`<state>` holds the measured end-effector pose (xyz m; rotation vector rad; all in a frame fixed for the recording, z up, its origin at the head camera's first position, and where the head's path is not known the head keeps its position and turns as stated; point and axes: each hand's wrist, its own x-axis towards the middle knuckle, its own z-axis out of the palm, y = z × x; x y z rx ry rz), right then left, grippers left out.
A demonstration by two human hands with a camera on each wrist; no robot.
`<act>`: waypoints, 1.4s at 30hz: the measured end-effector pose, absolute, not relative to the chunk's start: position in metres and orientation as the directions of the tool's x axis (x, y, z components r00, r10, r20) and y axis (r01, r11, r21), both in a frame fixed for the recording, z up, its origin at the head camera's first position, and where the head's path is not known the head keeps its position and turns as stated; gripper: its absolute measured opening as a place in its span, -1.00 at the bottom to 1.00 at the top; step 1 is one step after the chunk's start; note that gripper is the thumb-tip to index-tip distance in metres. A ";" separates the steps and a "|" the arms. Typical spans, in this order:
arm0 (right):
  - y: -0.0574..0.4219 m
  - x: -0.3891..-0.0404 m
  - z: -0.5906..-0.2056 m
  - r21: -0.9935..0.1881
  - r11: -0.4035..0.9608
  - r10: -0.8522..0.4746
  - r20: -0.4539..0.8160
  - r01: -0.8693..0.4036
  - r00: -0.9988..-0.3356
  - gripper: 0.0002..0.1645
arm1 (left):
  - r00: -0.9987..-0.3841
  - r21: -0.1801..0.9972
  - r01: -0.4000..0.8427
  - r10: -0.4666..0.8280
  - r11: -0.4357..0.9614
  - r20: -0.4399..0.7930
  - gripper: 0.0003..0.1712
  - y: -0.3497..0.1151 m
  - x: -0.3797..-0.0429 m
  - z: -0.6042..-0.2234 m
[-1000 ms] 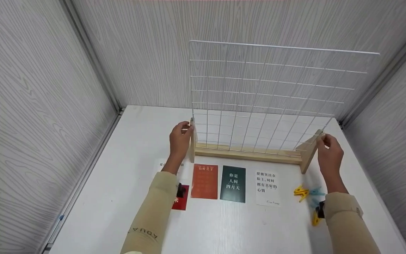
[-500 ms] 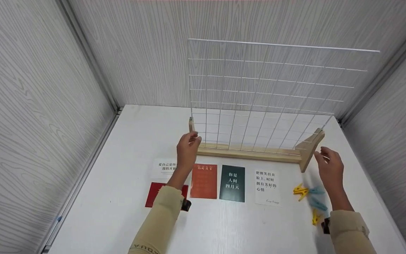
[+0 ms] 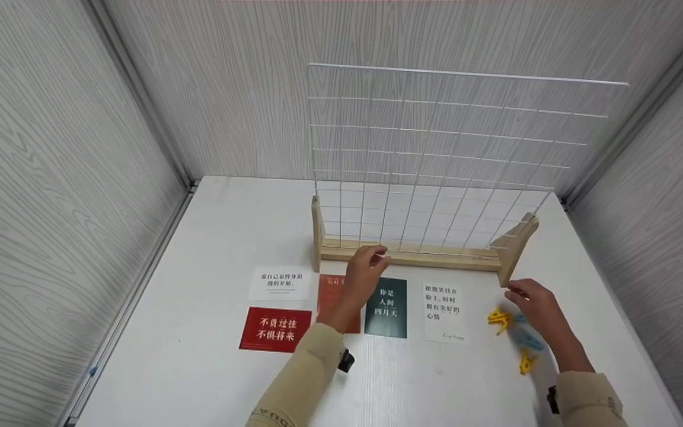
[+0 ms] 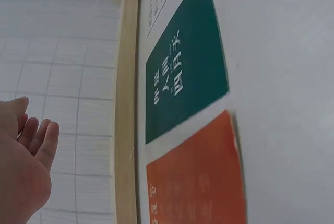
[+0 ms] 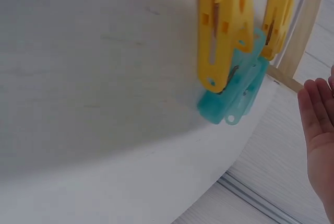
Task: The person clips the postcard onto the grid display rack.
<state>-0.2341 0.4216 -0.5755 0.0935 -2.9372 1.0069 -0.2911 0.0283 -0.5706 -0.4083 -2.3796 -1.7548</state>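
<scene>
My left hand [image 3: 365,276] is over the orange card [image 3: 329,290] and the green card [image 3: 386,317], its fingertips overlapping the front bar of a wooden stand [image 3: 442,261]. Its loosely bent fingers hold nothing, as the left wrist view also shows. A white wire grid panel [image 3: 466,73] stands upright in this stand, between two wooden side pieces. Over at the stand's right foot, my right hand [image 3: 540,305] hovers with relaxed fingers, nothing in them. Beside it lie yellow clothespins [image 5: 219,31] and blue-green clothespins [image 5: 237,85], partly overlapping in the right wrist view.
To the left lie a white card [image 3: 279,286] with print and a red card [image 3: 273,330]. Another white card [image 3: 445,320] lies right of the green one. Grey wood-grain walls [image 3: 39,148] enclose the white table [image 3: 199,284] at the back and sides.
Both hands have let go of the tops of the stand's side pieces. The left has come down and right to the front bar, the right down toward the clothespins. The grid stays standing.
</scene>
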 end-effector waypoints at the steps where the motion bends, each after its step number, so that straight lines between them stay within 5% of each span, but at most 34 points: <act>1: 0.423 -0.234 -0.577 -0.602 0.794 -0.068 0.046 -0.082 -0.997 -0.62 | -0.950 0.908 0.306 0.149 0.285 0.273 -0.71 0.033 -0.290 -0.573; 15: 0.431 -0.232 -0.592 -0.567 0.807 -0.206 -0.010 -0.164 -0.979 -0.72 | -0.900 0.753 0.362 0.416 0.550 0.130 -0.62 0.101 -0.283 -0.601; 27: 0.436 -0.231 -0.596 -0.553 0.823 -0.206 -0.078 -0.130 -0.975 -0.62 | -0.892 0.720 0.367 0.442 0.589 0.094 -0.59 0.119 -0.296 -0.615; 42: 0.432 -0.234 -0.598 -0.524 0.840 -0.208 -0.067 -0.143 -0.976 -0.64 | -0.897 0.521 0.426 0.420 0.740 0.137 -0.72 0.123 -0.311 -0.626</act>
